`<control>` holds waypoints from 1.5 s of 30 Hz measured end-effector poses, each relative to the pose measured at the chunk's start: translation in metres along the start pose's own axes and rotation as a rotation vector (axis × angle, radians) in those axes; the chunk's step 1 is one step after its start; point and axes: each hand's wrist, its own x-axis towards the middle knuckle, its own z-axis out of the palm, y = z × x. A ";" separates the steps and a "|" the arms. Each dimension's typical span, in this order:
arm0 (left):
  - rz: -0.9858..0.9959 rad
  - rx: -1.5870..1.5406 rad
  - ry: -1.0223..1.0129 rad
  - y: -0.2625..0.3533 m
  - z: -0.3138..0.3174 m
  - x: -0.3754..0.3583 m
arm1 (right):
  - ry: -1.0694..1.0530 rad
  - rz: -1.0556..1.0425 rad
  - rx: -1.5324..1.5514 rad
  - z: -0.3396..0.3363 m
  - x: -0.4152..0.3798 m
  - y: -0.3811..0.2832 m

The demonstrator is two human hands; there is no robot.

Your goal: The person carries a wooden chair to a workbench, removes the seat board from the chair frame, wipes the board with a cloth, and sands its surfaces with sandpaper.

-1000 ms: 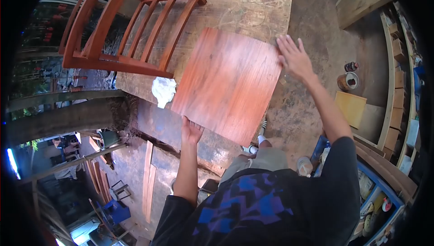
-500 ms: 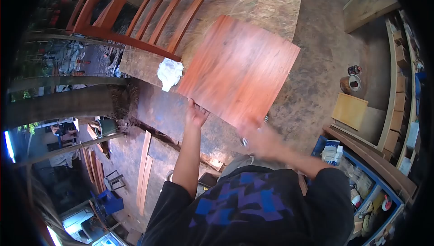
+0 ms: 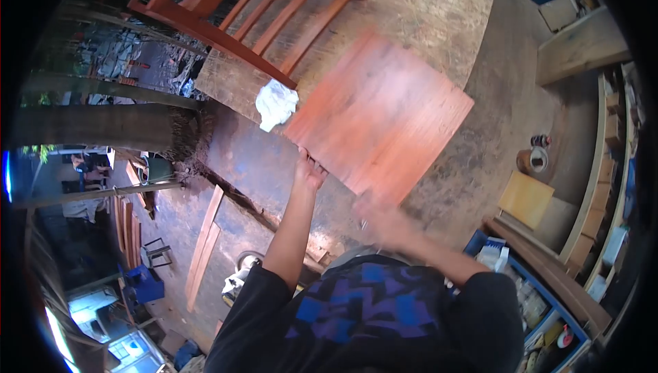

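Note:
A square reddish-brown wooden panel (image 3: 380, 116) lies tilted over the near edge of a worn workbench (image 3: 439, 3). My left hand (image 3: 308, 171) grips the panel's near left edge. My right hand (image 3: 377, 221) is blurred and holds the panel's near corner from below. A crumpled white rag (image 3: 276, 103) lies on the bench just left of the panel. A red-brown wooden chair frame (image 3: 253, 10) with slats lies on the bench beyond the rag.
A tin can (image 3: 532, 160) and a yellow board (image 3: 526, 198) sit on the dirt floor at the right. Wooden shelving (image 3: 603, 188) and a blue crate of bottles (image 3: 528, 284) stand at the right. Long planks (image 3: 202, 246) lie on the ground at the left.
My right hand left the panel's far right corner and came down to its near corner. The panel has shifted right and farther from me in view. My left hand kept its grip.

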 end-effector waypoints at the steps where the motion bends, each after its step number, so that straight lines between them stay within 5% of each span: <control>1: 0.008 0.009 0.003 0.003 0.007 0.000 | 0.038 -0.076 0.212 0.000 0.007 -0.015; 2: 0.013 0.020 0.016 0.003 0.008 -0.004 | 0.068 -0.152 0.434 0.004 0.012 -0.020; 5: 0.025 0.025 0.023 -0.005 0.000 0.000 | 0.414 -0.044 0.303 -0.006 0.051 0.063; 7: 0.065 0.008 0.030 -0.005 0.006 -0.006 | 0.574 0.477 0.687 -0.074 0.071 0.120; 8: 0.098 -0.008 0.047 -0.004 0.017 -0.024 | 0.731 0.528 0.884 -0.064 0.080 0.172; 9: 0.131 -0.026 0.064 -0.001 0.025 -0.038 | 0.576 0.888 0.780 -0.089 0.083 0.208; 11: 0.192 0.104 0.058 0.005 0.034 -0.054 | 1.003 0.941 1.109 -0.095 0.106 0.297; 13: 0.263 0.246 -0.004 0.005 0.022 -0.049 | 1.000 0.843 1.427 -0.117 0.121 0.357; 16: 0.271 0.245 0.147 0.006 0.015 -0.050 | 0.943 0.945 1.489 -0.127 0.142 0.376; 17: 0.422 0.288 0.213 0.008 0.009 -0.037 | 0.949 1.089 1.454 -0.118 0.148 0.375; 19: 0.726 0.372 0.340 0.018 -0.009 0.005 | 0.903 1.117 1.327 -0.093 0.143 0.360; 21: 0.900 0.582 0.179 0.065 -0.008 0.009 | 0.959 1.044 1.233 -0.070 0.132 0.328; 23: 1.240 1.058 0.392 0.113 0.003 0.014 | 1.025 0.924 1.069 -0.039 0.119 0.286; 26: 1.475 1.229 0.508 0.159 0.006 0.053 | 1.029 0.946 0.915 -0.005 0.102 0.211; 29: 1.189 1.591 0.344 0.198 -0.007 0.084 | 0.948 1.085 1.057 -0.006 0.108 0.121; 33: 1.333 1.257 0.156 0.206 0.004 0.056 | 0.983 0.921 0.792 0.001 0.133 0.028; 36: 1.187 1.191 -0.256 0.182 0.012 -0.006 | 0.870 0.861 0.576 -0.032 0.167 -0.038; 39: 1.382 1.273 -0.700 0.140 0.024 -0.068 | 0.846 0.714 0.020 -0.070 0.194 -0.087; 42: 1.133 1.216 -1.027 0.109 0.041 -0.099 | 0.890 0.783 0.192 -0.045 0.174 -0.083; 43: 1.001 1.181 -1.107 0.102 0.044 -0.102 | 0.888 0.947 0.438 -0.035 0.156 -0.080; 45: 1.067 1.107 -1.163 0.096 0.049 -0.103 | 0.995 1.058 0.444 -0.028 0.121 -0.075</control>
